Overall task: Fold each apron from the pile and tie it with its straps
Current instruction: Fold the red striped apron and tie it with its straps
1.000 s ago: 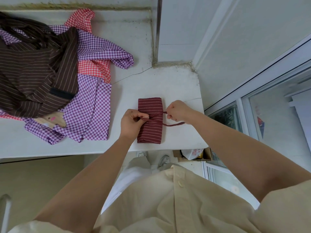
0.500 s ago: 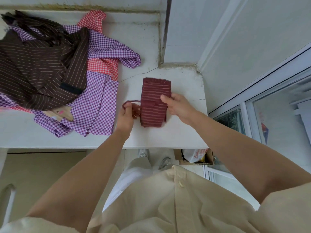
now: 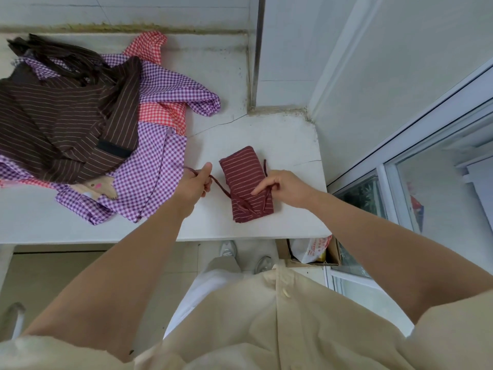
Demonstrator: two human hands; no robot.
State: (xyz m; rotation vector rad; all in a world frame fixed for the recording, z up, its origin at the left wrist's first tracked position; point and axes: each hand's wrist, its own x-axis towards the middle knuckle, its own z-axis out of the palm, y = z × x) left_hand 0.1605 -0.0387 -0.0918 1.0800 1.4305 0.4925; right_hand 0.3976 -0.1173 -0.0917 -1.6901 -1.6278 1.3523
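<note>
Gripping first: the fingers (image 3: 205, 187) of our left hand (image 3: 193, 182) are curled tight round the left strap (image 3: 219, 186), thumb up, and the cord runs taut from that fist across to the bundle. Over on the other side, our right hand (image 3: 285, 186) has its forefinger (image 3: 260, 189) laid straight on the cloth while the other fingers curl in on the right strap (image 3: 265, 168), which loops past the bundle's far edge. Between the two hands lies the folded maroon apron (image 3: 244, 180), flat on the white counter (image 3: 280, 134), near its front edge. So the folding looks done and we reckon we're in the tying step, with no knot showing yet. Next we'd want to cross the two cords over the middle and draw them snug, with the forefinger pinning the fold so it doesn't spring open. Well to the left the pile (image 3: 160, 166) waits, brown striped apron (image 3: 61, 124) on top
</note>
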